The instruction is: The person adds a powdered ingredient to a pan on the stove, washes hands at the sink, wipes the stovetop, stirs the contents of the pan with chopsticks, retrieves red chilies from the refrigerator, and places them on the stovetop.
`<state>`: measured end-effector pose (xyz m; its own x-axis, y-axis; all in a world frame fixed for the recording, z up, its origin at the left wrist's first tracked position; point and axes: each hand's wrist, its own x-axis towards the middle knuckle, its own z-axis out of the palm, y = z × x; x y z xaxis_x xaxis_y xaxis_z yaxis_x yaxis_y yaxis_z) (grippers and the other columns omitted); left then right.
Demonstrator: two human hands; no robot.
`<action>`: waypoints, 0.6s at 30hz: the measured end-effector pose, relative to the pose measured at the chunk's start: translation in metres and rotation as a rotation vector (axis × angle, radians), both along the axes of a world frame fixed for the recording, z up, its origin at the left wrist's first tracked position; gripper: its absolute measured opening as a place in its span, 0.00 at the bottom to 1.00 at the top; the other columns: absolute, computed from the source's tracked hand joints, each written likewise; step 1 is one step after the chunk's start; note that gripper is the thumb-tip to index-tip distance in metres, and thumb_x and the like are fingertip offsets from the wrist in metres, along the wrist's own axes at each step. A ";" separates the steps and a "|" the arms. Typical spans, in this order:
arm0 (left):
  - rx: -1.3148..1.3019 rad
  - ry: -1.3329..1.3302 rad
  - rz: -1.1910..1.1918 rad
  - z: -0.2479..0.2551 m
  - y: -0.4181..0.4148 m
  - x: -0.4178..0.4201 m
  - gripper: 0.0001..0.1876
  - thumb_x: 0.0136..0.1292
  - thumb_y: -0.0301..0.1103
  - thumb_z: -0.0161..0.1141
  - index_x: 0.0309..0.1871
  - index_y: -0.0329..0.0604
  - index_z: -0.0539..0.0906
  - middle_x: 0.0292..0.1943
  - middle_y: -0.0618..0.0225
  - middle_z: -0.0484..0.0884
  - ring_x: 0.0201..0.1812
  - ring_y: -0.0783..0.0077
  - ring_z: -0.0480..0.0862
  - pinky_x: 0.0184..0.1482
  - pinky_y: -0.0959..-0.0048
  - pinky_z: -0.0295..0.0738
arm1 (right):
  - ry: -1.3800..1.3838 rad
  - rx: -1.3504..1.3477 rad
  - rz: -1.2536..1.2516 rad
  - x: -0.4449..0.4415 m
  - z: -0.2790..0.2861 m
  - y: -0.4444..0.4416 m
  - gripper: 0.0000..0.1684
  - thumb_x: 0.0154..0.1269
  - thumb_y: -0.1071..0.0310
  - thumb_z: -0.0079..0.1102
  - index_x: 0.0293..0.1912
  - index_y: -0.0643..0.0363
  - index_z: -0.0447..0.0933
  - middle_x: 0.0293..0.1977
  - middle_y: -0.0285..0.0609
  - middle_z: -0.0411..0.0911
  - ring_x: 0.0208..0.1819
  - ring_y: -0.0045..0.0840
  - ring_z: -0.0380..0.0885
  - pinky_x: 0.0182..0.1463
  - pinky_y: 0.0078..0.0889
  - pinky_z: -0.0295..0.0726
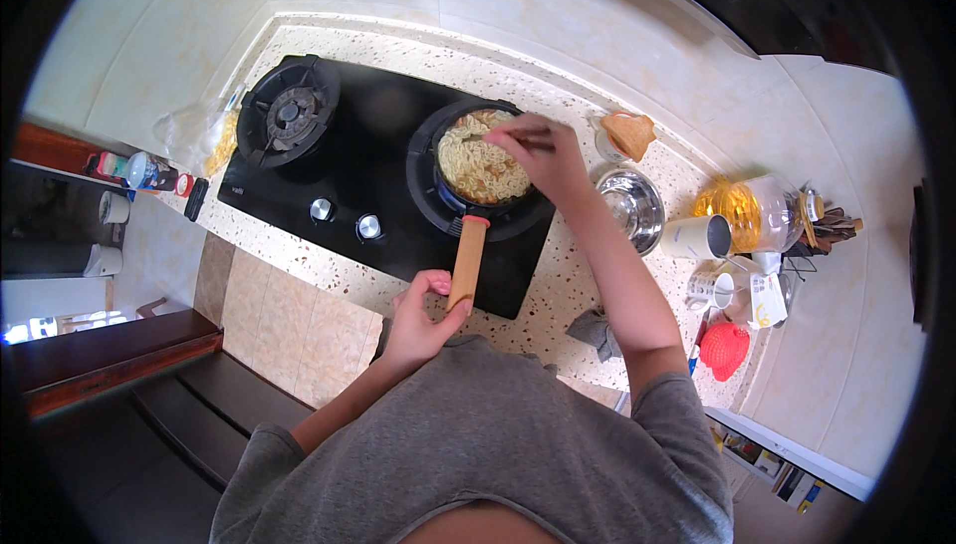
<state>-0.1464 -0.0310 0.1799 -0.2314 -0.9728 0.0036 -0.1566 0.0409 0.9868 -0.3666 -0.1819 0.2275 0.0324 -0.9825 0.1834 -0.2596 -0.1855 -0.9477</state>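
A small dark pan [485, 208] with a wooden handle [468, 260] sits on the right gas burner [426, 193]. Wavy instant noodles [474, 163] in brownish broth fill it. The end of the handle is pinched between the thumb and fingers of my left hand [422, 320]. My right hand [539, 152] is over the pan's right side, fingers drawn together. A thin utensil seems to run from its fingertips into the noodles; blur and the fingers hide most of it. Blue flame shows at the pan's lower left edge.
The black glass hob [373, 133] has a left burner [290, 114] and two knobs [321, 209]. On the right counter stand a steel bowl [635, 208], a cup [694, 236], an oil bottle [747, 208] and a mug [709, 288]. A grey cloth [595, 331] lies near my right forearm.
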 end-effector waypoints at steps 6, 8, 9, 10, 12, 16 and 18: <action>-0.024 -0.005 0.007 0.000 0.000 0.000 0.16 0.53 0.26 0.70 0.41 0.36 0.74 0.37 0.64 0.81 0.39 0.75 0.80 0.47 0.76 0.74 | 0.342 0.152 -0.096 -0.011 0.003 -0.060 0.20 0.57 0.57 0.70 0.26 0.68 0.81 0.22 0.44 0.82 0.24 0.20 0.82 0.31 0.21 0.79; 0.033 0.005 -0.048 0.000 0.001 0.002 0.16 0.56 0.25 0.67 0.43 0.39 0.72 0.40 0.67 0.76 0.43 0.77 0.75 0.51 0.76 0.70 | 0.234 0.215 -0.118 -0.021 0.001 -0.070 0.21 0.59 0.59 0.67 0.24 0.71 0.79 0.20 0.47 0.81 0.18 0.26 0.82 0.24 0.23 0.80; 0.042 -0.007 -0.072 0.000 0.001 0.002 0.16 0.58 0.25 0.66 0.45 0.40 0.71 0.41 0.69 0.73 0.45 0.78 0.73 0.52 0.76 0.68 | 0.198 0.274 -0.127 -0.027 -0.001 -0.073 0.21 0.60 0.59 0.66 0.24 0.71 0.79 0.20 0.47 0.81 0.18 0.26 0.82 0.24 0.23 0.81; 0.060 0.010 -0.078 0.000 0.001 0.003 0.16 0.58 0.25 0.66 0.45 0.40 0.71 0.41 0.69 0.73 0.45 0.78 0.73 0.53 0.76 0.68 | 0.156 0.353 -0.142 -0.033 -0.004 -0.074 0.20 0.60 0.60 0.66 0.25 0.71 0.79 0.20 0.46 0.81 0.18 0.26 0.82 0.23 0.24 0.82; 0.037 -0.012 -0.082 0.000 0.001 0.003 0.16 0.58 0.25 0.66 0.45 0.40 0.71 0.41 0.69 0.73 0.45 0.78 0.73 0.53 0.76 0.68 | 0.070 0.477 -0.160 -0.043 -0.009 -0.074 0.19 0.61 0.61 0.65 0.25 0.71 0.80 0.20 0.46 0.81 0.19 0.29 0.82 0.22 0.26 0.84; 0.033 0.013 -0.056 -0.001 -0.001 0.001 0.16 0.56 0.25 0.67 0.43 0.39 0.72 0.40 0.68 0.76 0.43 0.77 0.75 0.51 0.76 0.70 | 0.006 0.638 -0.215 -0.049 -0.016 -0.062 0.21 0.61 0.60 0.65 0.27 0.73 0.79 0.21 0.47 0.81 0.19 0.29 0.83 0.22 0.27 0.85; -0.021 0.013 0.000 -0.001 -0.001 0.000 0.16 0.53 0.25 0.69 0.40 0.36 0.73 0.36 0.65 0.80 0.39 0.77 0.79 0.47 0.77 0.73 | 0.010 0.621 -0.164 -0.047 -0.009 -0.053 0.21 0.61 0.58 0.66 0.30 0.71 0.80 0.23 0.46 0.82 0.21 0.27 0.83 0.24 0.25 0.85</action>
<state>-0.1467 -0.0324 0.1794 -0.2308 -0.9726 0.0265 -0.1441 0.0611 0.9877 -0.4139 -0.2345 0.2188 -0.1288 -0.8979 -0.4209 -0.2474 0.4401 -0.8632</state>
